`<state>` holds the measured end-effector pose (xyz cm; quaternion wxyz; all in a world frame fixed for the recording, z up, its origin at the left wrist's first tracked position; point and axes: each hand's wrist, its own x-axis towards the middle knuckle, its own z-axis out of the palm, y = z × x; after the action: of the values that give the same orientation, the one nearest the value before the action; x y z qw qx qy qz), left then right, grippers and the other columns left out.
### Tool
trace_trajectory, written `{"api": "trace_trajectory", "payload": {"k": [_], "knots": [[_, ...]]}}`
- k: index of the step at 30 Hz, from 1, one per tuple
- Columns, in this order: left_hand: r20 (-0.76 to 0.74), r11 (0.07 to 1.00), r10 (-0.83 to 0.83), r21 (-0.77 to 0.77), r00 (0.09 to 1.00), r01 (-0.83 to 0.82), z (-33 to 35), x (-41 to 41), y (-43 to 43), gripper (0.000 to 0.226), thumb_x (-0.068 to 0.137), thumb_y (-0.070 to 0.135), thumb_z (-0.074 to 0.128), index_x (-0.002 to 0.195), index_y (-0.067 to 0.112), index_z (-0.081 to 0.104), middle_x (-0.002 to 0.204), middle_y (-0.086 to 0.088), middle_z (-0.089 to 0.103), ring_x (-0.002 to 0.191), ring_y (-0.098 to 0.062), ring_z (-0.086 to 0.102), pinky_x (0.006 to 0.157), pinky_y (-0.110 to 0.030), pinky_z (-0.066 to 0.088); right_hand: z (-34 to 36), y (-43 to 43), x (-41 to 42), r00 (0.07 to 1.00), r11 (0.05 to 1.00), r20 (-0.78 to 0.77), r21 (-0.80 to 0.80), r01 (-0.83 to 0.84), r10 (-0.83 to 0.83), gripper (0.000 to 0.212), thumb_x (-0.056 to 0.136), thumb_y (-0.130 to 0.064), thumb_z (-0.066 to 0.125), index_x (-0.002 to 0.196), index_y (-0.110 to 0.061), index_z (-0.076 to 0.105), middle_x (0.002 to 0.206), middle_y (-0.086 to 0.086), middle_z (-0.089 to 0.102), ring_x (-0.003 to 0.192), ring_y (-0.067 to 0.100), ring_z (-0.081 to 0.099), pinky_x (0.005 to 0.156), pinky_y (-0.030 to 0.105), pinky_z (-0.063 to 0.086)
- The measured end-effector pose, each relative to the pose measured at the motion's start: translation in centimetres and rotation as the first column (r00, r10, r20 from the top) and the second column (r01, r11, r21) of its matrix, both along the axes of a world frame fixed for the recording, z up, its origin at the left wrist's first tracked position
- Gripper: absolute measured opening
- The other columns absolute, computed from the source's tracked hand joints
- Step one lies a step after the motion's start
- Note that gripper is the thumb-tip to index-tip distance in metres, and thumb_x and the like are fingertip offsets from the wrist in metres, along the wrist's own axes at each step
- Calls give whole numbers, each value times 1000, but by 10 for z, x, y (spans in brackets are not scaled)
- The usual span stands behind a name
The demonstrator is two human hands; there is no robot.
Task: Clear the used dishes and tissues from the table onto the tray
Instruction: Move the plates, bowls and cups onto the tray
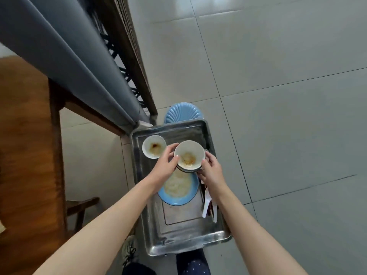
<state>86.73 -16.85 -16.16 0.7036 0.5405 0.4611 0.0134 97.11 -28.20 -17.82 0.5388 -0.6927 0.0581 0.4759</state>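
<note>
Resting above pale tiled floor (pixel 288 76): steel tray (pixel 178 231)

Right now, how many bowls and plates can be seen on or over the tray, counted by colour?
White bowls: 2, the lone bowl and the top bowl of the stack that the left hand and right hand grip; bowls beneath it cannot be counted.
Blue plates: 1, the blue plate.
Total: 3.
</note>
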Motion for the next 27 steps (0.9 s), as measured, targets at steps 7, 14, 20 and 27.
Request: {"api": "trace_trajectory", "payload": {"k": [7, 14, 20, 27], "knots": [[-113, 998, 17, 55, 993, -10, -69, 33, 31, 35, 100, 0, 33, 127, 21, 41, 119, 2, 54, 106, -9, 53, 88, -27, 46, -74, 35, 27, 993, 999, -111, 20, -38, 40, 41, 96, -9, 54, 135, -7, 43, 130, 10, 56, 117, 21, 57, 85, 27, 53], [-285, 988, -73, 109, 956, 108, -113, 49, 43, 47, 94, -5, 34, 134, 19, 33, 123, 0, 47, 112, -15, 46, 95, -28, 39, -122, 49, 41, 989, 990, -66, -50, -133, 129, 41, 95, -5, 52, 135, -9, 42, 129, 11, 57, 117, 22, 57, 101, 46, 46], [-348, 972, -190, 63, 918, 225, -114, 43, 44, 66, 91, -5, 34, 148, 25, 18, 142, -6, 39, 121, -17, 41, 94, -25, 31, -116, 46, 45, 982, 990, -130, -22, -139, 135, 49, 93, -2, 55, 139, -9, 41, 133, 7, 56, 121, 19, 55, 95, 35, 50], [-321, 988, -143, 15, 936, 156, -54, 15, 29, 64, 96, -1, 33, 151, 28, 16, 157, -7, 22, 144, -18, 20, 107, -31, 28, -56, 34, 38, 983, 983, -41, -44, -180, 178, 48, 91, -1, 55, 137, -12, 44, 137, 7, 51, 121, 17, 51, 97, 31, 44]]}}
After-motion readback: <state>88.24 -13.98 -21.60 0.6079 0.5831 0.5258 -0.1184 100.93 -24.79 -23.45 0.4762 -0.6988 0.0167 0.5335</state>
